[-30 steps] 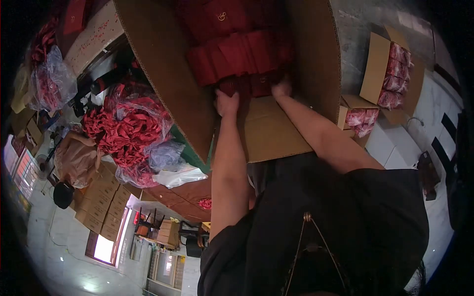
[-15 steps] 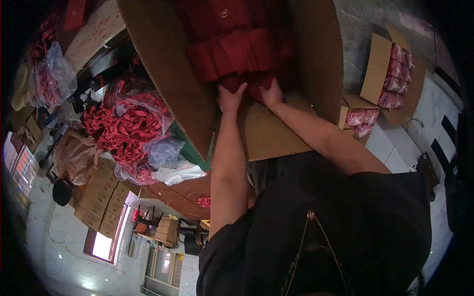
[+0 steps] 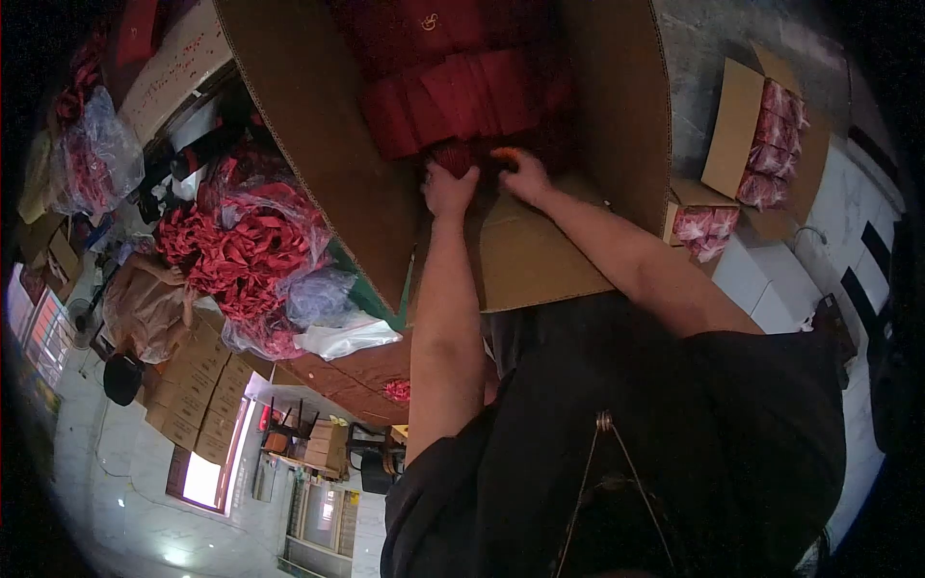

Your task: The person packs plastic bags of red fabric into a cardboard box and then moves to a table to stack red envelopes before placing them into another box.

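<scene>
Inside a large open cardboard box [image 3: 540,255] lie dark red folded pieces [image 3: 462,101], packed in a row; another dark red piece with a gold emblem [image 3: 429,21] is behind them. My left hand [image 3: 448,190] is at the near end of the row, its thumb and fingers closed round a dark red bundle [image 3: 451,156]. To its right, my right hand [image 3: 525,178] has thumb and fingers apart in a curve, near the same row. Its fingertips look orange in the shade, and I see nothing between them. The bundle's lower side is hidden.
At left, a heap of red ribbon-like material [image 3: 251,231] lies with clear plastic bags. Two smaller cartons [image 3: 727,144] with wrapped red packs stand at right. Another person [image 3: 149,299] is at the far left, near stacked cartons [image 3: 198,385].
My right hand has come off the red bundle and its fingers have spread. My left hand stays on the bundle, which now shows more between thumb and fingers.
</scene>
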`<state>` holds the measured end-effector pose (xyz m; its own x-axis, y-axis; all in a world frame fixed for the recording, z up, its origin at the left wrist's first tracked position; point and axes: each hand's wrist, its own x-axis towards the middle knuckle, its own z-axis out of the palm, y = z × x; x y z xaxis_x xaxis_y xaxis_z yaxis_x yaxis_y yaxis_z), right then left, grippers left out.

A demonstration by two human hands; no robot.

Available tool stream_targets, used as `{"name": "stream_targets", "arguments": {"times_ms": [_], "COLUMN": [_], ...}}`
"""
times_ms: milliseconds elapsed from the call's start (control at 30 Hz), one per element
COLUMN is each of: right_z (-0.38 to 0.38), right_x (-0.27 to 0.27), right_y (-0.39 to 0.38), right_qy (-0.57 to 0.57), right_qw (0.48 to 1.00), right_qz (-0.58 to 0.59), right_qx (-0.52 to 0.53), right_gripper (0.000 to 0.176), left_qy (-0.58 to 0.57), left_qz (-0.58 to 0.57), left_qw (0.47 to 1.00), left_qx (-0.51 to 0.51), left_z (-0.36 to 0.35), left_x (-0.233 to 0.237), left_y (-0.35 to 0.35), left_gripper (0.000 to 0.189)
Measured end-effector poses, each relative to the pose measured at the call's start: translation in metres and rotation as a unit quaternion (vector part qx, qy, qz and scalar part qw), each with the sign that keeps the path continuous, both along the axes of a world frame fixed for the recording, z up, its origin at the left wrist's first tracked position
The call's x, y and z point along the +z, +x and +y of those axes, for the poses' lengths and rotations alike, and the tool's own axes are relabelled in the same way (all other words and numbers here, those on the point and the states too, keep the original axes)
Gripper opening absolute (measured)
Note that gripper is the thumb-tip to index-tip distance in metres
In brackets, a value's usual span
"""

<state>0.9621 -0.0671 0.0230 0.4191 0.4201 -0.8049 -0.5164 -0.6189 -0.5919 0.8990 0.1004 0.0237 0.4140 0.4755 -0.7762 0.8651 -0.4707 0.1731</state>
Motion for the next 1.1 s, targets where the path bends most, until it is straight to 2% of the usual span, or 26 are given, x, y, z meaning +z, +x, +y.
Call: {"name": "stream_targets", "arguments": {"times_ms": [33,67,100,167,300,367,400,467,500,567,600,667,700,767,800,867,900,967,1000,1067,1100], "right_z": [-0.008,-0.010,-0.015,-0.021,-0.011,-0.003,-0.003,-0.005,-0.005,-0.003,-0.003,-0.006,-0.006,-0.001,0.006,0.025,0.031,0.039,0.035,0.018,0.008], "right_x": [-0.014,-0.022,-0.031,-0.032,-0.064,-0.069,-0.073,-0.064,-0.056,-0.032,-0.027,-0.021,-0.017,0.001,0.010,0.023,0.019,0.003,-0.003,-0.003,-0.005], "right_y": [0.000,0.005,0.010,0.024,-0.016,-0.028,-0.029,-0.016,-0.008,0.003,0.005,0.002,0.001,-0.003,-0.005,-0.006,-0.012,-0.029,-0.027,-0.020,-0.012], "right_qy": [-0.141,-0.277,-0.276,-0.308,-0.290,-0.340,-0.339,-0.324,-0.324,-0.304,-0.303,-0.265,-0.264,-0.197,-0.197,-0.095,-0.095,-0.038,-0.038,0.060,0.058], "right_qw": [0.984,0.938,0.938,0.939,0.939,0.920,0.920,0.935,0.935,0.949,0.949,0.960,0.960,0.971,0.971,0.993,0.993,0.997,0.997,0.995,0.995], "right_qz": [-0.085,-0.168,-0.168,-0.082,-0.108,-0.178,-0.176,-0.103,-0.104,-0.058,-0.058,-0.054,-0.054,-0.127,-0.128,-0.045,-0.045,-0.051,-0.053,0.085,0.085], "right_qx": [-0.061,-0.121,-0.122,-0.126,-0.151,-0.082,-0.083,-0.102,-0.102,-0.066,-0.065,-0.074,-0.074,-0.047,-0.049,0.055,0.057,-0.030,-0.032,0.000,0.000], "right_gripper": [0.062,0.061,0.061,0.063,0.069,0.075,0.075,0.084,0.084,0.075,0.075,0.060,0.060,0.050,0.050,0.055,0.055,0.060,0.060,0.070,0.070], "left_qy": [0.014,0.029,0.030,-0.001,0.008,0.033,0.035,0.023,0.023,-0.003,-0.002,-0.008,-0.007,-0.001,0.000,-0.045,-0.044,-0.089,-0.088,-0.065,-0.067], "left_qz": [-0.001,-0.004,-0.005,-0.008,0.011,0.003,0.004,-0.006,-0.006,0.003,0.003,0.013,0.012,0.003,0.001,0.010,0.010,-0.014,-0.016,0.025,0.024], "left_qw": [1.000,1.000,1.000,1.000,1.000,0.999,0.999,1.000,1.000,1.000,1.000,1.000,1.000,1.000,1.000,0.999,0.999,0.993,0.993,0.997,0.997], "left_qx": [-0.001,-0.002,-0.003,-0.009,0.009,0.001,-0.001,0.004,0.004,0.012,0.013,0.011,0.011,0.013,0.011,0.018,0.019,0.077,0.076,-0.013,-0.013], "left_z": [-0.002,-0.002,0.000,0.004,-0.001,-0.001,0.001,0.003,0.003,0.003,0.003,0.003,0.003,0.004,0.005,0.006,0.008,0.015,0.016,0.013,0.011], "left_x": [0.000,-0.001,-0.003,-0.003,0.004,0.003,0.002,0.001,0.000,0.003,0.005,0.011,0.009,0.003,0.003,0.009,0.010,0.009,0.009,0.016,0.014], "left_y": [0.000,0.001,0.001,0.001,0.002,0.002,0.001,0.000,0.001,0.004,0.006,0.007,0.006,0.002,0.003,0.009,0.009,0.007,0.007,0.007,0.009], "left_gripper": [0.102,0.100,0.100,0.100,0.100,0.099,0.099,0.098,0.098,0.098,0.098,0.097,0.097,0.104,0.104,0.119,0.119,0.126,0.126,0.125,0.125]}}
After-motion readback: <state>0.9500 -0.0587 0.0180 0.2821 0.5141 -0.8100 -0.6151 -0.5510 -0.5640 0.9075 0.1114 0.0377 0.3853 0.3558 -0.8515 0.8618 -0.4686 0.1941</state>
